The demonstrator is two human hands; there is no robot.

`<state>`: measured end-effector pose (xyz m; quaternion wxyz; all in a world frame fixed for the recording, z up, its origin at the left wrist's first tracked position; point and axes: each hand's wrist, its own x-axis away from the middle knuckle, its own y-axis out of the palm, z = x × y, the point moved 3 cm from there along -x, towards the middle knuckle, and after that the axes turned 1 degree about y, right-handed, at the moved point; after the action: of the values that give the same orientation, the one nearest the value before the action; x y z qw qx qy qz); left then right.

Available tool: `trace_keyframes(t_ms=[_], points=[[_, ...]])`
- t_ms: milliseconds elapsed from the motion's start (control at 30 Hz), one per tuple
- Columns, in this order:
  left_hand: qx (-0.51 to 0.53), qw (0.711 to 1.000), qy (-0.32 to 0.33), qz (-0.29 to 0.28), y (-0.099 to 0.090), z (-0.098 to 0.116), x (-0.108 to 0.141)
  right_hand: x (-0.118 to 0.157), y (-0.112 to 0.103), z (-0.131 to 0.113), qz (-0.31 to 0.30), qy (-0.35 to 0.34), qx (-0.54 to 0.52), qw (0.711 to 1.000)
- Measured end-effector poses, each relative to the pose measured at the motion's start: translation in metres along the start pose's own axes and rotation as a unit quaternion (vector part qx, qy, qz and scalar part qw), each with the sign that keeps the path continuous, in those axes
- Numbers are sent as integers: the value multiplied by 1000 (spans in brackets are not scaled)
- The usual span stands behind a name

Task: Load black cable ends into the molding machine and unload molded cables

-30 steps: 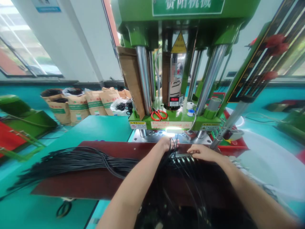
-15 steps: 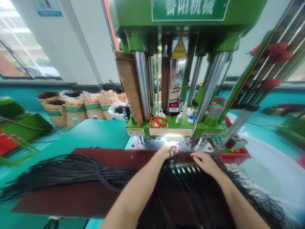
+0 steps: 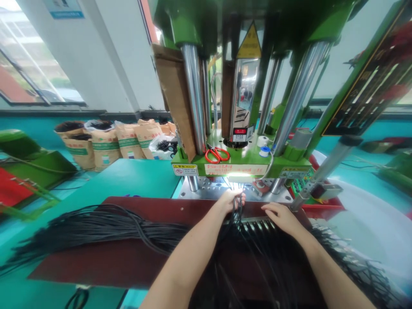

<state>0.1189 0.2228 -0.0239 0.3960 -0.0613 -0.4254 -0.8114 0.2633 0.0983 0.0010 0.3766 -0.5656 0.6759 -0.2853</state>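
Observation:
Below the lit front of a green press, my left hand is closed around several thin black cables, whose upper ends point towards the machine's metal base plate. To the right, my right hand hovers or rests by the brown board's edge, fingers extended and holding nothing visible. Between and below the hands runs a row of shiny metallic pieces with black cables hanging from them. A large bundle of black cables lies on the brown board at the left.
Red-handled scissors and a blue-and-white spool sit on the press ledge. At the right are a slanted metal post, a red tray and heaped cables. Filled paper sacks stand at the back left.
The view has tilted down and shifted slightly. My left hand has drawn slightly back from the press, and the cable ends now show above it. My right hand looks much the same.

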Motion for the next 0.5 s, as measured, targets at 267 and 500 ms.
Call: trace_keyframes(t_ms=[267, 500], points=[[-15, 1000, 2, -16, -1, 0, -2, -9, -5, 2, -17, -5, 47, 999], [-13, 999, 7, -29, -2, -1, -5, -86, -14, -26, 76, -25, 20, 997]])
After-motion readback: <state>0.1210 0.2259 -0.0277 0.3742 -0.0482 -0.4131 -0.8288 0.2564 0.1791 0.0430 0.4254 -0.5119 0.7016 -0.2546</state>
